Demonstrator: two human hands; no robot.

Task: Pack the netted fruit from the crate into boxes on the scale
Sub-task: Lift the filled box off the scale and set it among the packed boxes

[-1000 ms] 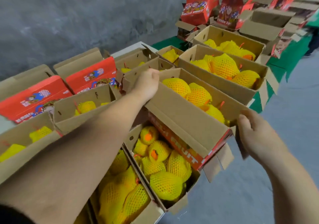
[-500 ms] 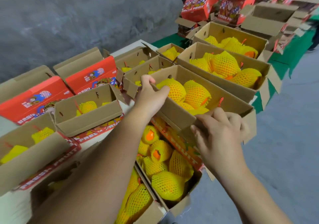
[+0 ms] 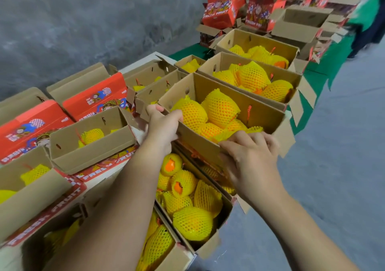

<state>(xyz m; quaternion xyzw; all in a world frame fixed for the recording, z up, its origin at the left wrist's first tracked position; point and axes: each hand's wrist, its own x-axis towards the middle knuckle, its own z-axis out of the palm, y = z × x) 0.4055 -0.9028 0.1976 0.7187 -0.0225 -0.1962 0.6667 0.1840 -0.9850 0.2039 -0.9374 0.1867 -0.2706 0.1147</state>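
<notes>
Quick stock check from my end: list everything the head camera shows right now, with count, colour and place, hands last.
held box: one, brown cardboard, centre, filled with netted fruit, resting partly over a box nearer the camera
netted fruit: many, orange in yellow foam nets, in nearly every open box
open boxes in the right row: several, brown, running away along the right
open boxes on the left: several, brown with red printed flaps, fewer fruit showing
upright red cartons: two, red, far end
green cover: one, under the far boxes
wall: grey, behind
floor: grey, right
left hand: grips the held box's near-left rim
right hand: grips its near-right rim
</notes>
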